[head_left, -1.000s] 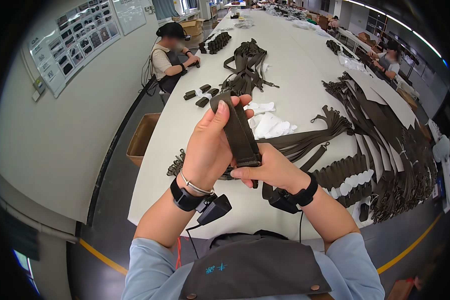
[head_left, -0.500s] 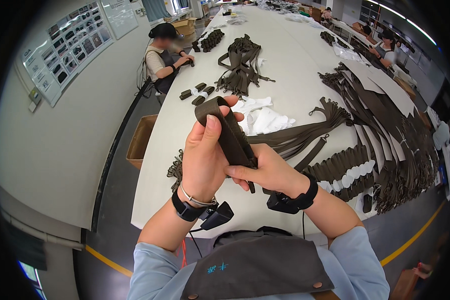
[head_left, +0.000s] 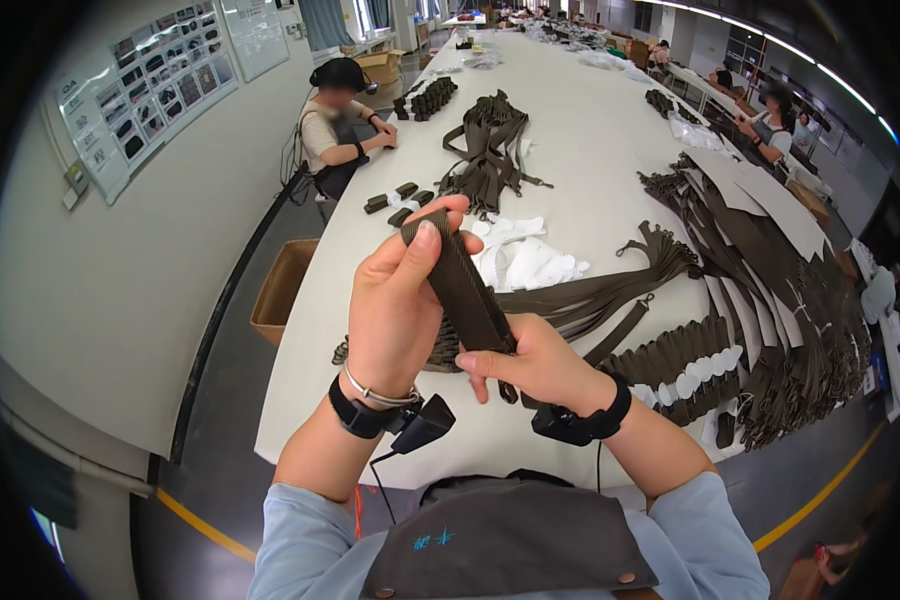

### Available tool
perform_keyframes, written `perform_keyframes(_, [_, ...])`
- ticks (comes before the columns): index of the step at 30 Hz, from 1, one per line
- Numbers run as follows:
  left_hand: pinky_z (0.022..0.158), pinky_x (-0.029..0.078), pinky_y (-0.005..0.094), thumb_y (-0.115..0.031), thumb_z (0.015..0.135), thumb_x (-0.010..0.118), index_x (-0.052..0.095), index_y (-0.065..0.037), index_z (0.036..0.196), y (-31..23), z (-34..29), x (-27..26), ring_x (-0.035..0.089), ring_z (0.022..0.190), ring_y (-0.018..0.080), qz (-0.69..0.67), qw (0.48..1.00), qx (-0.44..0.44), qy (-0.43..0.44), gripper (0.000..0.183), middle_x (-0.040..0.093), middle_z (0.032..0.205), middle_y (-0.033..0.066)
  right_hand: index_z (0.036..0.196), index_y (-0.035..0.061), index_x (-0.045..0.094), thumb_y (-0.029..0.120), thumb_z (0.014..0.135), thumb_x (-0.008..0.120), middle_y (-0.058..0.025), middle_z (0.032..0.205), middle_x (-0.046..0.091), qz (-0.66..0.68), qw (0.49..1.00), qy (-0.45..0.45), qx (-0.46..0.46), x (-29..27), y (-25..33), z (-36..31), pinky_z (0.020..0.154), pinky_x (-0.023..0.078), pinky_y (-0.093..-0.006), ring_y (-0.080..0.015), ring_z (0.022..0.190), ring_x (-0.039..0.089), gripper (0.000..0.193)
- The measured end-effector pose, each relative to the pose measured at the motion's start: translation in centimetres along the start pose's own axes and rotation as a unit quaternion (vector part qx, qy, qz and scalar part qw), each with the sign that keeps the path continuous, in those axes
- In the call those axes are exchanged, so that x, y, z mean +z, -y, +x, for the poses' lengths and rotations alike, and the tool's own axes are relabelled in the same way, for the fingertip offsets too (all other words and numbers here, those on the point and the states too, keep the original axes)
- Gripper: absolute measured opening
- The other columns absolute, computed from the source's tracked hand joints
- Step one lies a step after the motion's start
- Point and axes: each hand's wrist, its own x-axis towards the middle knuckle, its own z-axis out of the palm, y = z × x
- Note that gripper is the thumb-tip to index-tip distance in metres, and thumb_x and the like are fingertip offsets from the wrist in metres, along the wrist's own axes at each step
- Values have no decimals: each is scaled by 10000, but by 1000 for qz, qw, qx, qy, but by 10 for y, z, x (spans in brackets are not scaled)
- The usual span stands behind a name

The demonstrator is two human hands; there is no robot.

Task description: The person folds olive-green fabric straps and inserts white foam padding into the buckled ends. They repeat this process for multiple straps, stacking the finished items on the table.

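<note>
You hold a folded dark strap (head_left: 466, 298) in both hands above the white table (head_left: 590, 130).
Your left hand (head_left: 390, 300) pinches its upper, folded end between thumb and fingers; your right hand (head_left: 545, 362) grips the lower end. White pieces (head_left: 530, 262) lie beyond, near a bundle of long straps (head_left: 610, 282).

Bright ceiling lights (head_left: 846, 87) glow upper right, with fisheye bending toward dark corners.

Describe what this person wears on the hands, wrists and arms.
The left hand and right hand are ungloved. Light blue sleeves stop near the elbows. Each wrist has a black band with a black device and a thin dark cable; the left also wears a silvery bracelet.
</note>
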Motion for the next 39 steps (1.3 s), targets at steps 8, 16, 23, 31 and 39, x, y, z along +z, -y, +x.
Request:
perform_keyframes(8, [994,480,385,-291,964,632,558,31,1265,-11,19,-14,583,1205,295,88,991,19,103,447,540,1372,155,943,1,581,148,982,590,-56,789,619,204,978,36,0,-3,13,-2,661,558,-304,-171,704,681,152])
perform_keyframes(16, [915,482,258,-182,951,661,531,13,1223,42,-11,-39,570,1006,80,173,944,-198,200,358,600,1129,29,846,27,619,248,980,595,-28,756,598,186,974,-107,-76,-23,15,15,614,466,-246,-95,680,556,260])
perform_keyframes(23, [702,490,224,-177,930,699,644,9,942,48,-23,-11,589,760,52,323,912,-217,131,194,665,815,1,936,27,591,241,983,592,-27,816,587,255,956,-119,-77,-22,18,11,635,466,-256,-116,684,536,218])
perform_keyframes(31, [719,512,242,-191,1025,534,632,-3,1006,67,-32,-4,654,744,118,196,946,-199,165,213,696,865,70,842,57,505,216,1002,555,6,749,471,334,937,-59,-84,-23,29,7,475,405,-226,-54,560,387,231])
perform_keyframes(39, [643,542,301,-277,1044,473,612,-5,1082,58,-27,-7,668,697,206,63,939,-247,232,308,692,867,129,1008,-20,590,29,841,699,-16,791,576,-223,938,-123,-234,-21,58,-13,612,492,-296,-143,677,581,205])
